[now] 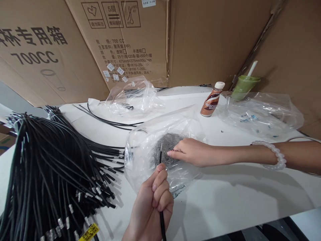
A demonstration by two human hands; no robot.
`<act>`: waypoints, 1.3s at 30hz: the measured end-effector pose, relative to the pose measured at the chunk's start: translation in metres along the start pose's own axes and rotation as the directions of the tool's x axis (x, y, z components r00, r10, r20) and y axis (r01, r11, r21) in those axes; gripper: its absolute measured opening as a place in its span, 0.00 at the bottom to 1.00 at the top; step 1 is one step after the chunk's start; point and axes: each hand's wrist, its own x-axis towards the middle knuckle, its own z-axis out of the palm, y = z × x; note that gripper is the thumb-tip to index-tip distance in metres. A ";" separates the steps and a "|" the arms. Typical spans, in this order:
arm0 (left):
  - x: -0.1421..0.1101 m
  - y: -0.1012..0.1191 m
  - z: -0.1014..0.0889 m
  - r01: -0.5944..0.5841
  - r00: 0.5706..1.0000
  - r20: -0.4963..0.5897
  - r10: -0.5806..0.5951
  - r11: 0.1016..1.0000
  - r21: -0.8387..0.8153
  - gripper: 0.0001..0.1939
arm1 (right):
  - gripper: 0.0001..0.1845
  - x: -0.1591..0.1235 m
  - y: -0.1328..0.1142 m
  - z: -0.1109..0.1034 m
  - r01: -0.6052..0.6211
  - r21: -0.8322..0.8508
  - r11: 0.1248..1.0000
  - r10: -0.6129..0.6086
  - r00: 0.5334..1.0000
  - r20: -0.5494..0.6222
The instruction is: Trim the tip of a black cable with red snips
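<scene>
My left hand (152,204) is closed around a thin black cable (161,159), holding it upright at the front of the white table (238,201). The cable's tip points up into a clear plastic bag (140,147) that holds a grey pile of small metal pieces (163,144). My right hand (193,152), with a white bead bracelet on its wrist, reaches in from the right. Its fingers are pinched together at the edge of the grey pile, close to the cable tip. What they pinch is too small to make out.
A big bundle of black cables with metal-capped ends (50,160) fans across the left of the table, a yellow label (89,232) at its front. Behind lie two more clear bags (132,97) (263,113), a brown Nescafe bottle (212,100) and a green cup (244,86). Cardboard boxes (75,40) wall the back.
</scene>
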 end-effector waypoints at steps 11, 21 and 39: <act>0.000 0.000 0.004 -0.041 0.999 -0.012 0.041 0.999 0.011 0.20 | 0.28 0.004 0.007 -0.007 -0.031 0.100 0.995 0.033 0.999 -0.021; 0.000 -0.001 0.005 -0.047 0.999 -0.025 0.047 0.999 0.023 0.20 | 0.28 0.006 0.004 -0.012 -0.049 0.180 0.982 0.048 0.999 0.007; 0.000 0.001 0.004 -0.117 0.992 -0.051 0.119 0.992 0.045 0.19 | 0.16 -0.019 -0.008 -0.046 -0.055 -0.298 0.953 -0.041 0.951 -0.306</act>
